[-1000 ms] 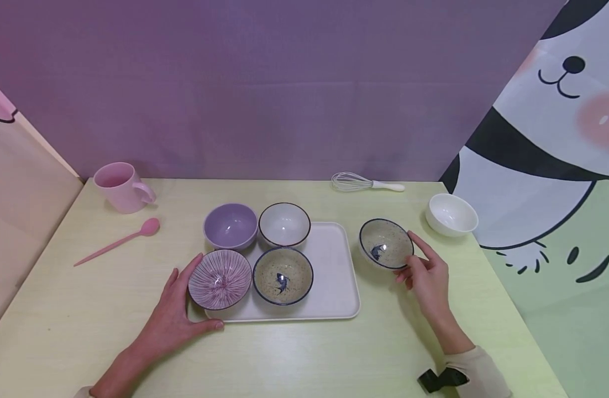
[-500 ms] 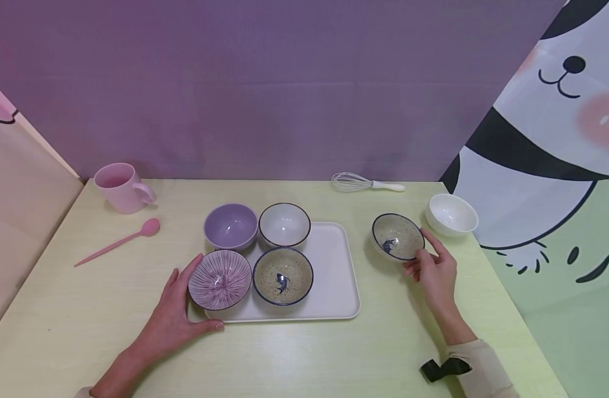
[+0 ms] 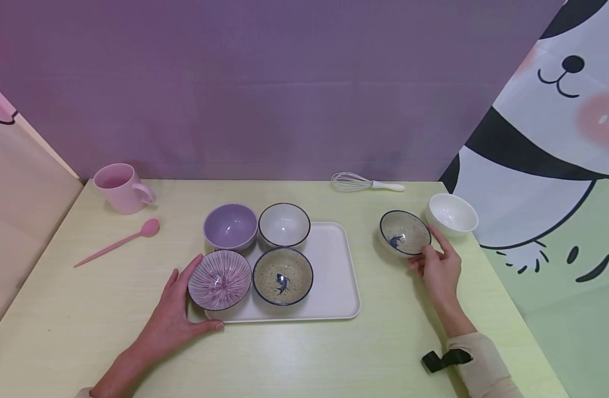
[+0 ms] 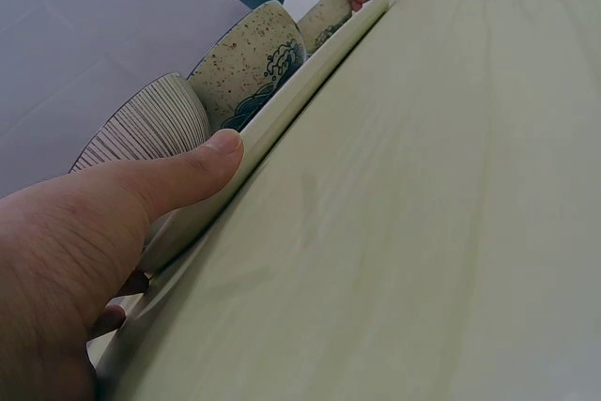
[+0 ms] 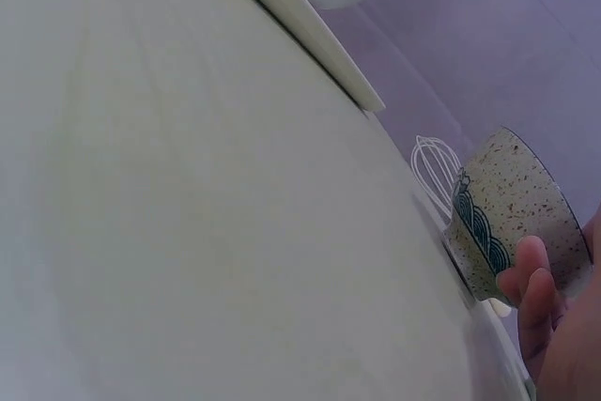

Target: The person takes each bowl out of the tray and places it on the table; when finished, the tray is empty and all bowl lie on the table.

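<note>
My right hand (image 3: 441,271) pinches a speckled bowl (image 3: 404,232) with a blue fish inside by its right side, thumb near the rim and fingers beneath. In the right wrist view the bowl's foot is at or close to the tabletop; I cannot tell whether it touches. My left hand (image 3: 172,318) holds the front-left corner of the white tray (image 3: 334,276), its thumb along the front edge and fingers beside the striped bowl (image 3: 220,280). On the tray also stand a matching fish bowl (image 3: 283,276), a purple bowl (image 3: 230,226) and a dark-rimmed white bowl (image 3: 284,224).
A plain white bowl (image 3: 452,214) stands just behind and right of the held bowl. At the table's back edge lies a whisk (image 3: 364,182). To the left are a pink mug (image 3: 119,189) and a pink spoon (image 3: 125,239). A purple backdrop (image 3: 264,88) rises behind the table.
My right hand has carried the speckled bowl rightward and slightly back, away from the tray and closer to the plain white bowl. The left hand and the tray stay where they were.
</note>
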### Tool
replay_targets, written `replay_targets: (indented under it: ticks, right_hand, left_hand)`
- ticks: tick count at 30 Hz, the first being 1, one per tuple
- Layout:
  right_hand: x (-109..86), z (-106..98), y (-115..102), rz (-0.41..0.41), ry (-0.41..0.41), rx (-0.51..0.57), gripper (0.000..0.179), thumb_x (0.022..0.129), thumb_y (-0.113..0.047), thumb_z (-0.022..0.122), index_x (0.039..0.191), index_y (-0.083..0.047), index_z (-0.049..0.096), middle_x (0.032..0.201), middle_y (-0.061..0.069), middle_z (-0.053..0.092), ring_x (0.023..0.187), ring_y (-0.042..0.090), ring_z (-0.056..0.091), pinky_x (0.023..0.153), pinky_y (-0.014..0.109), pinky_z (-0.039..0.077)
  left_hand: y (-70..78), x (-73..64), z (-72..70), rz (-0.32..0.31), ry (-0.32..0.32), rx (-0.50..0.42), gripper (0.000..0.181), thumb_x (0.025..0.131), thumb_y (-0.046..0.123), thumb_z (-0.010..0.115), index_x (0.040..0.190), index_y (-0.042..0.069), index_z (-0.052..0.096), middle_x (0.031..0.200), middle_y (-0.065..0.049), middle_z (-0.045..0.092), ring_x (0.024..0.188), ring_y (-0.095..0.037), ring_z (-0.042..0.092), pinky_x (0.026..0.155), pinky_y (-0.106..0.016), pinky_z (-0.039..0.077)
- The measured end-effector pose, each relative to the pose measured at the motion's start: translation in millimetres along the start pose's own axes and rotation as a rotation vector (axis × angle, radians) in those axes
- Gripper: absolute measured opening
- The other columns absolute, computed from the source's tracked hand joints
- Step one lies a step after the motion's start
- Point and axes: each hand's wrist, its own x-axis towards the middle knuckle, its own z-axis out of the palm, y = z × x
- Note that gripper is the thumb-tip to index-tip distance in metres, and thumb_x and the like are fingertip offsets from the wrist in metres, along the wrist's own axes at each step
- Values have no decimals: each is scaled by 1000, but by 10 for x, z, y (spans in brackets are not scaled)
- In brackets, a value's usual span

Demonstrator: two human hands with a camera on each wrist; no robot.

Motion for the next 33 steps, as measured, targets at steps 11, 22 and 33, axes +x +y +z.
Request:
replay_targets:
  ticks: [11,22,33]
  right_hand:
    - [107,-10,56,-19,45,29,61,103,1,47,160,-14,61,59,1,72,44,8,63,40,17,48]
    - [200,52,48,-22,76,61,59,103,-1,49,159,-16,62,58,-1,70,44,7,63,41,17,52]
    - [292,98,83,-13,100,118,58,106,-1,52,161,-15,59,62,1,72,46,8,64,41,18,52]
  left_hand:
    - [-2,-2,6,0,2,7,143,67,47,108,178,30,19,180,-16,32,164,-62,11,125,-87,19]
    - [0,5,1,-6,0,8,144,66,46,108,178,29,20,180,-17,32,164,-62,11,125,-87,19]
    - [6,2,-3,-17,-8,3,144,67,47,108,178,28,20,180,-17,32,164,-62,10,124,-88,19]
